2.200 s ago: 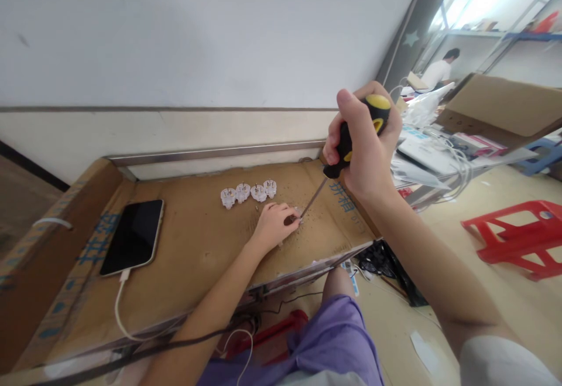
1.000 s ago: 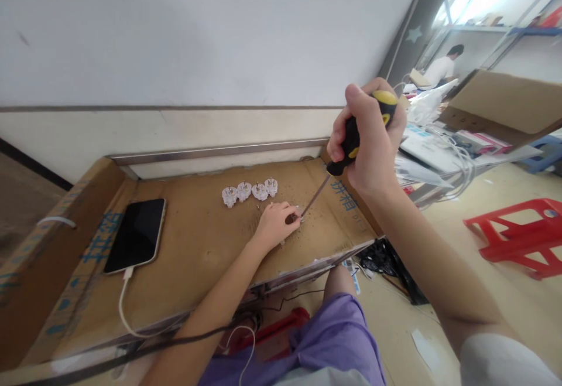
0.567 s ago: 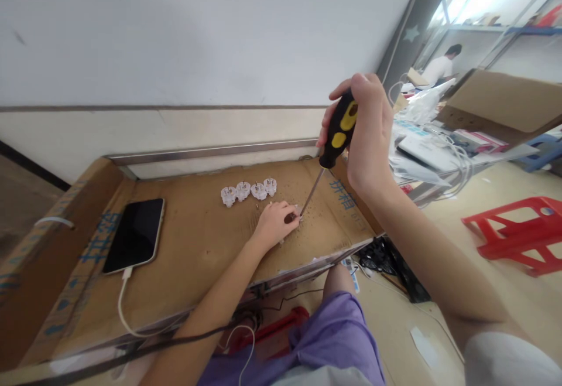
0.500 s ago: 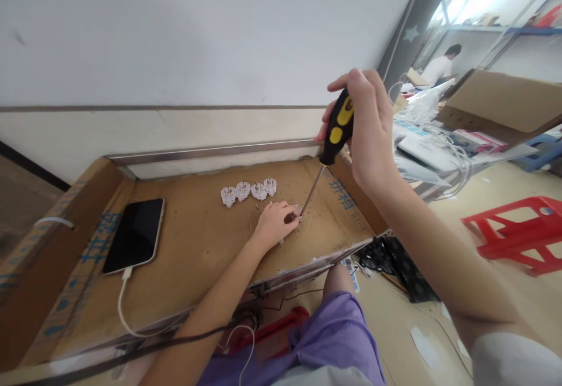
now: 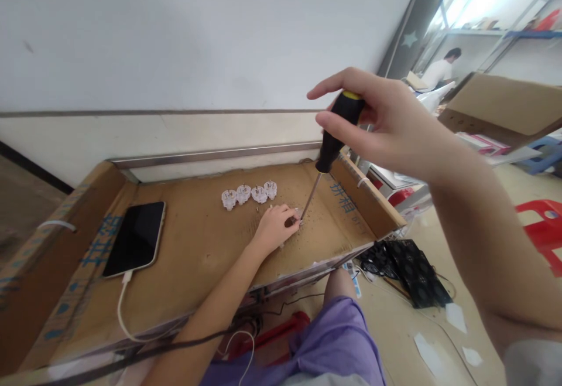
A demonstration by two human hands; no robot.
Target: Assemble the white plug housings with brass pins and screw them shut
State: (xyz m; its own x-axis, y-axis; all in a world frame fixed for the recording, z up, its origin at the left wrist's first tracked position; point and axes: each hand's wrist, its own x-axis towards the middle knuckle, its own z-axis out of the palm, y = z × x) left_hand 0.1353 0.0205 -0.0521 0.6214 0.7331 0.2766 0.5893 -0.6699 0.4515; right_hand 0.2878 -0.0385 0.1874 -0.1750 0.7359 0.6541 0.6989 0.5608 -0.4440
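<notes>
My right hand [image 5: 386, 122] grips the black and yellow handle of a screwdriver [image 5: 333, 137], with the index finger partly stretched out. The shaft slants down to a small clear plastic part [image 5: 297, 215] on the cardboard-covered table [image 5: 197, 245]. My left hand [image 5: 274, 228] is closed around that part and pins it to the cardboard; most of the part is hidden by my fingers. A row of several clear plastic plug pieces [image 5: 249, 194] lies just behind my left hand.
A black phone [image 5: 135, 238] lies at the left on a white charging cable [image 5: 120, 310]. Cardboard walls rise at both table ends. Black fan parts [image 5: 404, 263] lie on the floor at right, beside a red stool [image 5: 542, 228]. A person sits far back at a cluttered desk.
My right hand has shifted from a full fist round the handle to a looser finger grip near its top. The screwdriver now stands steeper. My left hand has stayed put.
</notes>
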